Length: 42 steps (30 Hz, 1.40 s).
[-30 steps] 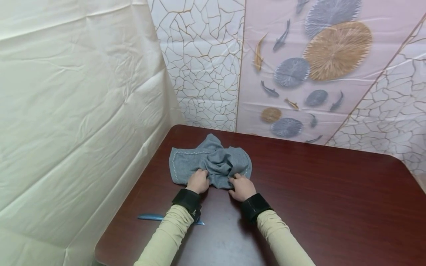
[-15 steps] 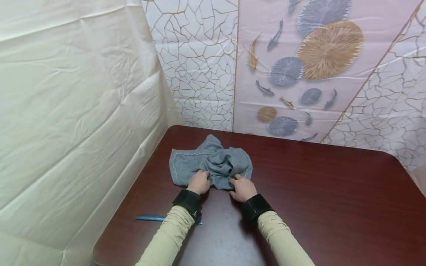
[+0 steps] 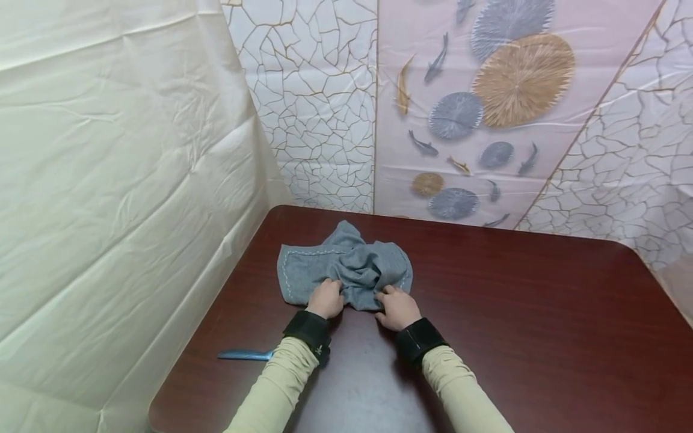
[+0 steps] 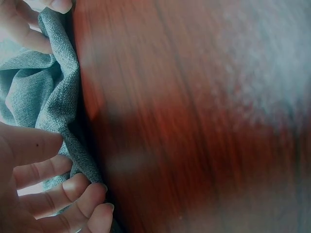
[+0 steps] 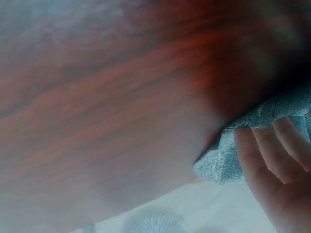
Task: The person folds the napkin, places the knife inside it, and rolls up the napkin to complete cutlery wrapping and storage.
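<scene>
A crumpled grey cloth (image 3: 308, 273) with a white stitched line along its border lies near the back left of the table, bunched up in the middle. My left hand (image 3: 326, 299) grips its near edge. In the left wrist view the thumb and fingers close on a fold of the cloth (image 4: 60, 73), fingertips at the tabletop. To the right, my right hand (image 3: 399, 308) pinches the same near edge. The right wrist view has its fingers (image 5: 262, 160) against the cloth's stitched corner (image 5: 218, 165).
Partly hidden under the left forearm, a slim blue object (image 3: 245, 355) lies on the dark red-brown table (image 3: 514, 325). A cream drape (image 3: 135, 210) hangs along the left edge. Behind the table is a patterned wall covering (image 3: 325, 120).
The head view has shifted slightly, and more of the blue object's right end is now hidden by the left arm. Hands and cloth keep the same arrangement.
</scene>
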Available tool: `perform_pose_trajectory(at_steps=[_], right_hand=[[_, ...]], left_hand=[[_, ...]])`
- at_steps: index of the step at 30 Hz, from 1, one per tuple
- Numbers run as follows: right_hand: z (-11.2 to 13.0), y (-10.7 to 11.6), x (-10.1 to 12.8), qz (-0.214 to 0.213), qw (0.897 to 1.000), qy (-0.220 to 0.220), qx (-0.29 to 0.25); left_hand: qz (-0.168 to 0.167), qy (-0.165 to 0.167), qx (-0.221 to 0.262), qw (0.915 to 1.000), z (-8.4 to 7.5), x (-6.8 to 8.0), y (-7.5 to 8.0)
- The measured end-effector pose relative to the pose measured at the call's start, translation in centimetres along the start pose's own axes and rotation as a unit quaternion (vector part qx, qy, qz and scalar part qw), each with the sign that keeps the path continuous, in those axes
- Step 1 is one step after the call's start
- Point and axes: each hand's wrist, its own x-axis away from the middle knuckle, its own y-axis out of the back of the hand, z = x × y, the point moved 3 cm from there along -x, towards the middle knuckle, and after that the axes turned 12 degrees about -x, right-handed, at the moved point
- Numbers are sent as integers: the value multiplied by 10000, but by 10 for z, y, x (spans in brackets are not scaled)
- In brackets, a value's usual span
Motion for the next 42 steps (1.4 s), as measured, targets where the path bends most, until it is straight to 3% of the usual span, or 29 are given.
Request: perform_pose_trajectory(at_steps=[6,19,28,42], right_hand=[[-3,0,4,53,10000,-66,31],[-9,3,15,66,9999,-91,-6],[-12,8,22,65,9999,-95,-14],[-21,13,36,107,9998,-85,-122]], left_hand=[[-69,-69,32,9999,-5,2,0],[171,-152,64,9997,-14,5,0],[102,-243,78,9996,-21,7,4],[352,-460,118,9982,-33,5,1]])
